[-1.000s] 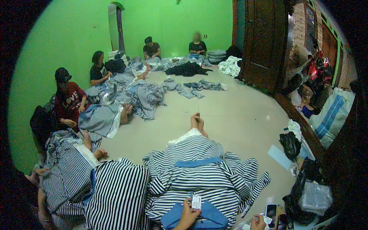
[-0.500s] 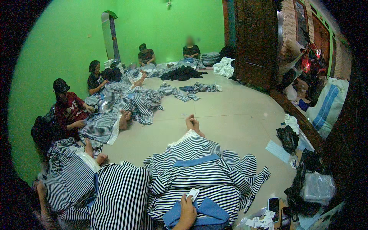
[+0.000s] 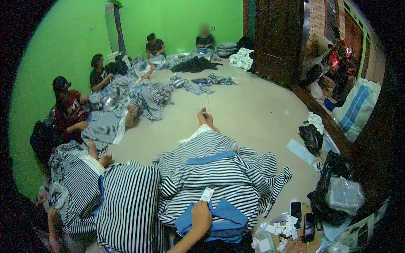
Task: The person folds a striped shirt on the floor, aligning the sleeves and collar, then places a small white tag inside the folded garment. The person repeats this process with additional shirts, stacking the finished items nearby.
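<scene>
At six o'clock in the head view, the left hand [image 3: 201, 217], nearly closed, pinches a white tag [image 3: 207, 194] above the blue collar [image 3: 230, 216] of a striped garment [image 3: 211, 185]; toward five o'clock, the blurred right hand [image 3: 298, 247], its grip impossible to tell, is near scattered tags [image 3: 288, 230].

A collared shirt [image 3: 231, 211] lies across the person's lap, another garment [image 3: 128, 206] just left of it; to its right, paper tags [image 3: 288, 230] lie beside two smartphones [image 3: 296, 212], with plastic packaging [image 3: 345, 196] farther right and a door [image 3: 277, 42] well ahead
</scene>
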The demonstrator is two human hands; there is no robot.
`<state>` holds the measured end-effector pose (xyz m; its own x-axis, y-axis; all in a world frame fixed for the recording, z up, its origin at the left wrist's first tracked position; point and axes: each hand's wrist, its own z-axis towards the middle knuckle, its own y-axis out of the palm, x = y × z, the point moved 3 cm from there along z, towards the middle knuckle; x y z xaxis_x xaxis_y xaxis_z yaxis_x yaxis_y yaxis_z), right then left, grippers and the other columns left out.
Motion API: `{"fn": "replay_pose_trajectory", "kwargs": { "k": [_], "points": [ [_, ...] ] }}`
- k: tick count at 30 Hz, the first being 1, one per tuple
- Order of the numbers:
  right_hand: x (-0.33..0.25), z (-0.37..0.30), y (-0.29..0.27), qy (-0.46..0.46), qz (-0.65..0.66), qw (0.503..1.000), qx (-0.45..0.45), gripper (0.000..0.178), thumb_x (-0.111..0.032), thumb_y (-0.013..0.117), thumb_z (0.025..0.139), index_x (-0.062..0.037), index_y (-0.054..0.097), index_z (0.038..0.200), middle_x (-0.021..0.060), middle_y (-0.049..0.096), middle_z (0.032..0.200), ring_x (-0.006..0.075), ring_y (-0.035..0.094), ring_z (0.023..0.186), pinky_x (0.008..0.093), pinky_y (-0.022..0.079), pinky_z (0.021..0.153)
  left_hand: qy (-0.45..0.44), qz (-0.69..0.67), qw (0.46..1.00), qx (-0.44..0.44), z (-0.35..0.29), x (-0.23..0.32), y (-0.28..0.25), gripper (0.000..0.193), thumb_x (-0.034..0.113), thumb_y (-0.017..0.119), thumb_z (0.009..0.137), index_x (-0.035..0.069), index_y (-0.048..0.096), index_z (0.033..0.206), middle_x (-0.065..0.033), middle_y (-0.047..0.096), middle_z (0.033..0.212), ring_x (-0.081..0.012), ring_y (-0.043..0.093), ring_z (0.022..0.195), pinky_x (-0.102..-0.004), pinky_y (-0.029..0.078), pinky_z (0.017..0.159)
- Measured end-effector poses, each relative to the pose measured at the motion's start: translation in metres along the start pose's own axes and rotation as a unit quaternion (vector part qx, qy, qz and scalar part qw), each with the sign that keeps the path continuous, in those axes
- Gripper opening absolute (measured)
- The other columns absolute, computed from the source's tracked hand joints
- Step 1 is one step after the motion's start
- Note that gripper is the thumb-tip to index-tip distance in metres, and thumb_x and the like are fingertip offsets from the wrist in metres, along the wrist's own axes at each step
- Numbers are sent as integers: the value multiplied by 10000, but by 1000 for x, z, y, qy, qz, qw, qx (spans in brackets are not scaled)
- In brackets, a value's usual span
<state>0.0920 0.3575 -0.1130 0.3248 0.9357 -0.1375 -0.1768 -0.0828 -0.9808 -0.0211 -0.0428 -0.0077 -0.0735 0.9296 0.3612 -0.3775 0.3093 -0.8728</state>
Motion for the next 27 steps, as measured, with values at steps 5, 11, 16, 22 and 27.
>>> {"fn": "replay_pose_trajectory", "kwargs": {
  "k": [5, 11, 16, 22, 27],
  "points": [
    [7, -2, -3, 16, 16, 1000, -18, 332, -215, 443, 819, 6, 441, 1066, 183, 533, 921, 305, 503, 813, 373, 405, 736, 7, -27, 999, 24, -2, -3, 0, 231, 40, 540, 648, -3, 477, 866, -142, 498, 862, -290, 476, 812, -384, 382, 707],
    [12, -5, -3, 50, 25, 998, -36, 317, -212, 443, 816, 5, 460, 1046, 187, 543, 906, 319, 509, 801, 379, 408, 730, 3, -18, 1000, 17, -2, -3, 0, 206, 55, 543, 658, 0, 470, 843, -143, 495, 846, -288, 480, 800, -380, 390, 689],
    [20, -9, -5, 93, 33, 993, -67, 306, -210, 443, 814, 5, 476, 1029, 190, 550, 894, 331, 514, 791, 384, 411, 724, -12, -40, 999, 0, -1, -6, 0, 202, 71, 539, 668, 4, 465, 844, -146, 493, 841, -292, 479, 788, -391, 388, 687],
    [27, -12, -8, 132, 35, 987, -89, 293, -207, 443, 811, 3, 495, 1009, 193, 560, 880, 345, 521, 779, 389, 415, 717, 5, -39, 999, 34, -3, -4, 1, 215, 68, 547, 664, 6, 469, 854, -142, 490, 874, -290, 473, 827, -382, 386, 710],
    [37, -15, -12, 161, 43, 980, -105, 285, -204, 443, 809, 3, 510, 993, 197, 568, 868, 356, 526, 769, 394, 418, 712, -2, -50, 998, 35, -4, -4, 1, 225, 63, 549, 665, 3, 469, 867, -140, 489, 865, -287, 472, 825, -381, 385, 717]
  ]
}}
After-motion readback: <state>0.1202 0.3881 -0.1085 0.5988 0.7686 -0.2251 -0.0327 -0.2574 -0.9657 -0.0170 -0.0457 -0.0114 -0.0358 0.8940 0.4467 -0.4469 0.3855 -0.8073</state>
